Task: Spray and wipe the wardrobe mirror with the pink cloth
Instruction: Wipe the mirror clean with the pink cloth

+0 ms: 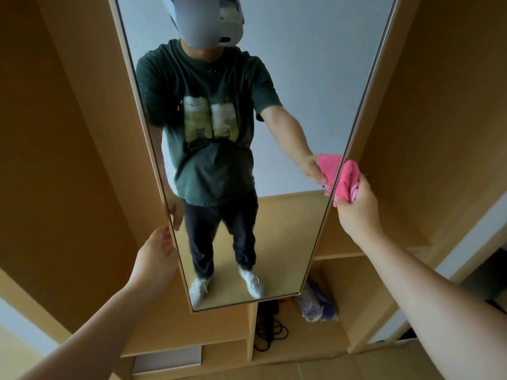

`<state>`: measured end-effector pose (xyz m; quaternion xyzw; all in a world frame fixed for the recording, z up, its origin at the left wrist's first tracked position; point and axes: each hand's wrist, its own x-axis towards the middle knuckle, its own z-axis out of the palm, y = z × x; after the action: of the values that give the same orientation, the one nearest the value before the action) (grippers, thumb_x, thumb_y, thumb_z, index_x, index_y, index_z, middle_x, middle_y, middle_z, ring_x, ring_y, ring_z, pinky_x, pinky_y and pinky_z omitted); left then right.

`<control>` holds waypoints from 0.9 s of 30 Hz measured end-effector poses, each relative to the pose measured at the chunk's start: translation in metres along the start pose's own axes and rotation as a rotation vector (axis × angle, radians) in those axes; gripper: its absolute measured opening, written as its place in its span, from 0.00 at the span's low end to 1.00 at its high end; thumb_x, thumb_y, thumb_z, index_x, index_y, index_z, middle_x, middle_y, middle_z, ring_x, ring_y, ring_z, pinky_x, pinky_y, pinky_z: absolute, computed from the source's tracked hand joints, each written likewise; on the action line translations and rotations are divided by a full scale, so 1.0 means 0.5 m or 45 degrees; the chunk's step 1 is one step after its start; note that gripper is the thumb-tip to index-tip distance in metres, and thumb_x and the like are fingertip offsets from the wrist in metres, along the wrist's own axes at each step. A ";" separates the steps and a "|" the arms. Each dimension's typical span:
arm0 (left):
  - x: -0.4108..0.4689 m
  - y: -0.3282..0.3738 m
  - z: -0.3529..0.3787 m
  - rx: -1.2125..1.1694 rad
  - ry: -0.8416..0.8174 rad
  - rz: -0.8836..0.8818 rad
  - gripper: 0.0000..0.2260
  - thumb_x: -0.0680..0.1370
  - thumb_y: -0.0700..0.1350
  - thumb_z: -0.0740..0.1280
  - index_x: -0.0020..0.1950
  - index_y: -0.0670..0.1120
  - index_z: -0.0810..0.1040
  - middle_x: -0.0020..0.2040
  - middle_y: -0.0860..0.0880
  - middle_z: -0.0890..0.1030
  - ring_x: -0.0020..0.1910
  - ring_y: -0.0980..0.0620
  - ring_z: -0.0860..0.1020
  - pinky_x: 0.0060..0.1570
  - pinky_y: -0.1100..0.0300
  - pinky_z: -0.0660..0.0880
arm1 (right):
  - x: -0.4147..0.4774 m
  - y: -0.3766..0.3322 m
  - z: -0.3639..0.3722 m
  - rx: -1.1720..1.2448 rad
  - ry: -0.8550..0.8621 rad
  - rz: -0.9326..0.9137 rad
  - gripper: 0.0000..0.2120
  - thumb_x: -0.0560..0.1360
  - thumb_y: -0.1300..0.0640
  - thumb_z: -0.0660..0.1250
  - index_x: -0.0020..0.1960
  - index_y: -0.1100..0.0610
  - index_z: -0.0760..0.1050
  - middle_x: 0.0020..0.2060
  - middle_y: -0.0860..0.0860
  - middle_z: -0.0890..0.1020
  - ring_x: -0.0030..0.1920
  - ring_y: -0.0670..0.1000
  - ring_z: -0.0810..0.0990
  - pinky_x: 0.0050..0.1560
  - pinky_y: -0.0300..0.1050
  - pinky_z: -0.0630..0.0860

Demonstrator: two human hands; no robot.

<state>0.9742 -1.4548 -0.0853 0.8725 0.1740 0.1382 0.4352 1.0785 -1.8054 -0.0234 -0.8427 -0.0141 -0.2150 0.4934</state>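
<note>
1. Facing a tall wardrobe mirror (301,78) with a thin metal frame (362,105), mounted inside a light-wood wardrobe (68,160).
2. Gripping a bunched pink cloth (348,179) in the right hand (356,212), fingers curled around the lower part of it, at about 3 o'clock in the view.
3. Holding the cloth against the right edge of the mirror, partly over the frame, with its pink reflection just beside it in the glass.
4. Holding the left edge of the mirror with the left hand (156,259), at about 8 o'clock of the glass, fingers bent onto the frame.
5. Reflected in the glass: a person (208,160) in a dark green printed T-shirt, dark trousers and white shoes, with a grey headset (205,20) at 12 o'clock.
6. Small pale specks (153,56) on the glass at about 10 o'clock, over the reflected shoulder.
7. Under the mirror, at 6 o'clock: an open compartment with a coiled black cable (270,330), and near it, toward 3 o'clock, a crumpled plastic bag (315,303) with something blue-purple inside.
8. Lower, at 7 o'clock: a pale grey box (170,360) in the bottom compartment.
</note>
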 end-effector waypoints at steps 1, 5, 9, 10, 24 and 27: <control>0.000 -0.005 0.004 0.001 -0.007 -0.008 0.22 0.78 0.36 0.62 0.72 0.44 0.66 0.61 0.46 0.77 0.61 0.46 0.75 0.53 0.57 0.72 | -0.005 0.004 0.003 0.000 -0.009 0.006 0.22 0.79 0.62 0.63 0.72 0.56 0.65 0.51 0.48 0.79 0.50 0.47 0.78 0.52 0.42 0.73; -0.002 -0.019 0.016 0.012 -0.035 -0.026 0.20 0.78 0.35 0.61 0.70 0.43 0.68 0.58 0.46 0.77 0.56 0.49 0.75 0.53 0.56 0.72 | -0.018 0.028 0.018 -0.029 -0.007 0.020 0.18 0.80 0.61 0.63 0.68 0.58 0.68 0.48 0.47 0.79 0.46 0.47 0.79 0.49 0.42 0.74; -0.005 -0.026 0.026 0.022 -0.051 -0.032 0.19 0.77 0.34 0.61 0.68 0.43 0.70 0.52 0.51 0.76 0.55 0.49 0.75 0.51 0.57 0.70 | -0.026 0.050 0.029 -0.032 -0.009 0.026 0.18 0.79 0.61 0.63 0.69 0.57 0.68 0.48 0.48 0.80 0.48 0.49 0.80 0.50 0.45 0.75; -0.005 -0.029 0.027 0.025 -0.058 -0.034 0.19 0.77 0.35 0.61 0.68 0.43 0.70 0.52 0.51 0.75 0.55 0.49 0.75 0.51 0.57 0.70 | -0.027 0.058 0.032 -0.033 -0.020 0.023 0.19 0.79 0.61 0.64 0.69 0.56 0.68 0.49 0.49 0.80 0.48 0.49 0.80 0.51 0.45 0.76; -0.002 -0.089 0.068 0.052 -0.126 -0.032 0.20 0.77 0.35 0.63 0.69 0.46 0.68 0.53 0.52 0.77 0.56 0.50 0.77 0.51 0.58 0.73 | -0.051 0.167 0.081 -0.016 -0.026 0.138 0.22 0.76 0.65 0.65 0.68 0.54 0.69 0.54 0.50 0.83 0.55 0.51 0.81 0.60 0.54 0.77; -0.005 -0.113 0.079 0.042 -0.156 -0.059 0.23 0.76 0.32 0.63 0.70 0.44 0.67 0.56 0.51 0.77 0.60 0.48 0.76 0.56 0.55 0.73 | -0.058 0.181 0.089 0.004 -0.045 0.137 0.23 0.76 0.64 0.64 0.70 0.54 0.68 0.54 0.48 0.83 0.55 0.47 0.82 0.61 0.52 0.77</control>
<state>0.9769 -1.4523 -0.1544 0.8820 0.1695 0.0713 0.4338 1.0891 -1.8090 -0.1277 -0.8452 0.0223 -0.1732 0.5052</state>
